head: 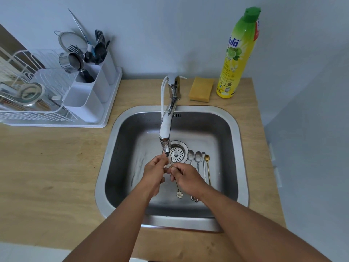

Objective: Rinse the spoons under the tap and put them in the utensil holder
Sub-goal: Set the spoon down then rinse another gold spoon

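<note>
**Both hands on one spoon under the tap spout**

Left hand and right hand meet over the sink, just below the tap outlet. Both are closed on a thin flower-end spoon: left fingers pinch the bowl end right at the spout, right fingers clamp the stem further down. Bowl itself is hidden by the left fingers. The flower charm hangs free below the hands, toward the near sink wall. Can't tell if water is running.

Four more spoons lie side by side on the sink floor, just right of the drain strainer, bowls pointing away from the person: two steel teaspoons, a slim long-handled steel spoon and a gold long-handled spoon. Their handle ends run under the right wrist.

White utensil holder sits on the front edge of the dish rack, counter left of the sink. Near compartment looks empty; far ones hold forks and dark utensils. Well apart from the hands.

Behind the sink: yellow sponge, dish soap bottle upright beside it.
</note>
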Demonstrator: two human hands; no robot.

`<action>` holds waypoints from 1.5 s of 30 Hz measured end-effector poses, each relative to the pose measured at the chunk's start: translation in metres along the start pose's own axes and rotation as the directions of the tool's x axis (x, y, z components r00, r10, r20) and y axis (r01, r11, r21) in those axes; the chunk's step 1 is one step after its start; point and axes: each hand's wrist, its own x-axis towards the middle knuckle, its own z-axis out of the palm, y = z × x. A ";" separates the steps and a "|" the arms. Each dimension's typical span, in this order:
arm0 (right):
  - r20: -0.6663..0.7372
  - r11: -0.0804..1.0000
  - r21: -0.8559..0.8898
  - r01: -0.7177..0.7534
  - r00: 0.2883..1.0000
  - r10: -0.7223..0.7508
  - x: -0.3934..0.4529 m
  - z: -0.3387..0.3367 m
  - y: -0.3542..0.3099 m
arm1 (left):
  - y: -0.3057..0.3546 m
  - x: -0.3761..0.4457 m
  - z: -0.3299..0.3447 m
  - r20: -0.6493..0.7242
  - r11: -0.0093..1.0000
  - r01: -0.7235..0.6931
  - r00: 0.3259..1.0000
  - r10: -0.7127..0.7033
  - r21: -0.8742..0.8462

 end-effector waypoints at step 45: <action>-0.117 0.969 0.242 -0.054 0.989 0.085 0.005 0.000 -0.009 | -0.009 -0.015 0.000 0.046 0.942 0.204 0.973 -0.224 0.268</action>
